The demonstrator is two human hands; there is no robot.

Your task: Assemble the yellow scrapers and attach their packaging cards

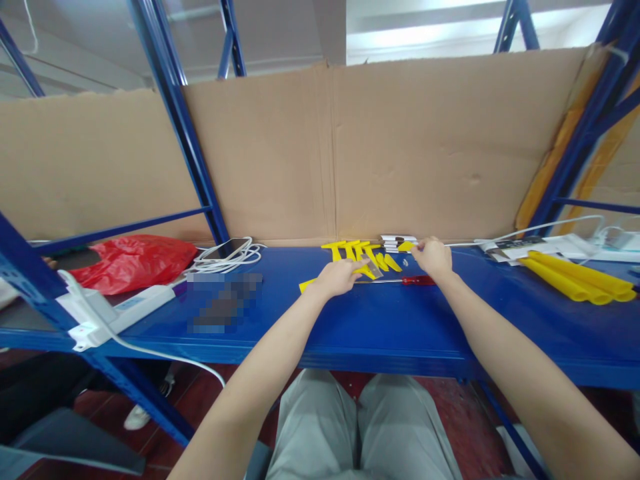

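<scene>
A yellow-handled tool point(306, 287) was enclosed by the curled fingers of the left hand point(336, 278), its handle end protruding toward the wrist. Beyond a red screwdriver point(418, 281), a small yellow piece point(406, 247) was pinched at the fingertips of the right hand point(434, 257), near T-shaped yellow tools point(351, 249) lined up before the cardboard point(425, 147).

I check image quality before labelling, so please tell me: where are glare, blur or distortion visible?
Head view: strong brightness above cardboard, upper right; blue posts splay toward the top; yellow pieces between left hand and right hand look soft; patch at left pixelated.
</scene>
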